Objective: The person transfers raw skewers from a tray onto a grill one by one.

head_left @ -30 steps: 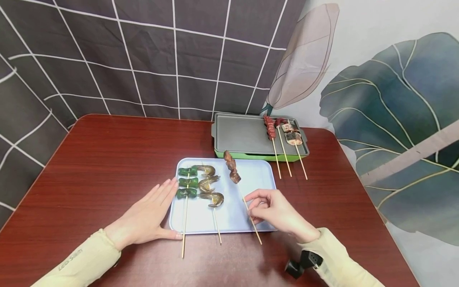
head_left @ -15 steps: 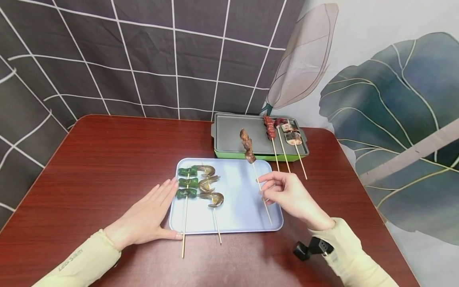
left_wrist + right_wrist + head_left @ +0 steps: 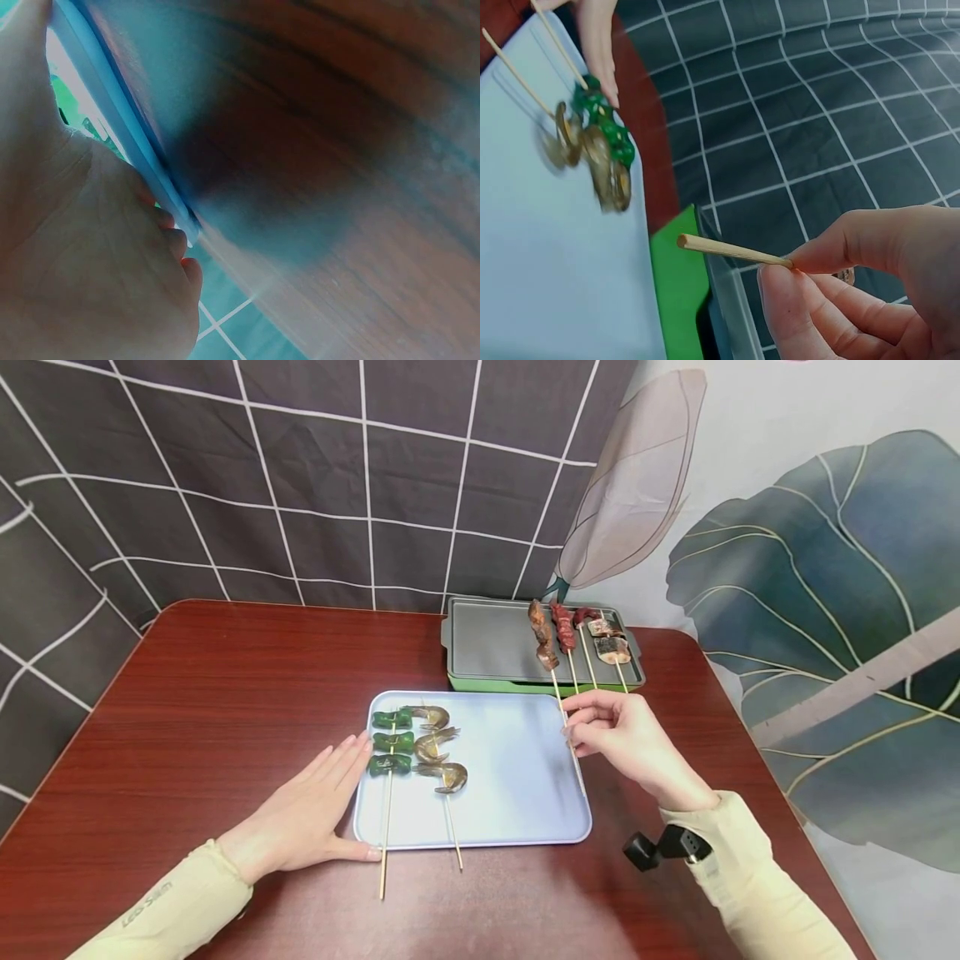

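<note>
The brown meat skewer [image 3: 543, 637] is in the right hand [image 3: 626, 735], its meat over the grill plate [image 3: 487, 639], just left of the red meat skewer [image 3: 563, 627]. Whether the meat touches the plate or hangs just above it, I cannot tell. Its stick slants toward the near right, over the tray's right side.

To set it down well, I would bring the stick into line with its neighbours, lower the meat flat and let go only once the plate bears the weight. The red meat is close, so a small lean to the left should keep the pieces from catching. The hand also passes over the other sticks; low knuckles could nudge them.

The right grip is a fingertip pinch: thumb and fingers meet round the bare stick, parted only by its thickness, with the butt end poking out. The left hand [image 3: 307, 818] grasps nothing; its fingers lie straight against the left rim of the tray [image 3: 517, 810], thumb at the near left corner, a good brace.

On the tray's left are the green pepper skewer [image 3: 393, 742] and the shrimp skewer [image 3: 435, 747]. Farther right on the plate is the fish skewer [image 3: 612, 649]. The bench [image 3: 247, 685] carries it all.
</note>
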### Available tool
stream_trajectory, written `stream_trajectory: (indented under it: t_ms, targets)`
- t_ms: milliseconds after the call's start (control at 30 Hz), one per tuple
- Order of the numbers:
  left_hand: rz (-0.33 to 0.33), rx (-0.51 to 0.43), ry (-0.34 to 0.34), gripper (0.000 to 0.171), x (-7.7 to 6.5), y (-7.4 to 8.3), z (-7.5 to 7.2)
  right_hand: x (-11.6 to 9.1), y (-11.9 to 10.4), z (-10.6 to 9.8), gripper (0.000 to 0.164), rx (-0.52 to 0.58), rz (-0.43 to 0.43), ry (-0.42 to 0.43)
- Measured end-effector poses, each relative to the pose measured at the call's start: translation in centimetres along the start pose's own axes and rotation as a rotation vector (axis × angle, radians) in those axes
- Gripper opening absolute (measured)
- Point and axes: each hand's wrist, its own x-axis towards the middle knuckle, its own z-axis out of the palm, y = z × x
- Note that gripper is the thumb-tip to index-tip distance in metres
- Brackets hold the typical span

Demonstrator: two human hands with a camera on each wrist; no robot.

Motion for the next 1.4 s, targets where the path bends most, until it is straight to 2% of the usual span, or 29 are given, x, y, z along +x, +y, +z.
stream_trajectory:
  t_ms: [333,667,867,1100,1400]
  targets:
    - [-0.005,0.000,-0.007,0.129,0.0,0.0,0.0,1.7,0.2,-1.7,0.029,-0.050,0.018,0.028]
    - [-0.001,0.006,0.001,0.128,0.0,0.0,0.1,4.3,1.4,-2.9,0.035,-0.110,0.105,0.043]
    - [-0.001,0.006,0.004,0.128,0.0,0.0,0.1,5.7,1.9,-3.1,0.036,-0.167,0.161,0.017]
    - [0.002,0.013,0.010,0.128,0.0,0.0,0.1,7.0,1.2,-2.8,0.032,-0.265,0.201,0.007]
    - [0.005,0.017,0.007,0.128,0.0,-0.1,0.1,8.1,1.0,-2.4,0.035,-0.233,0.267,0.022]
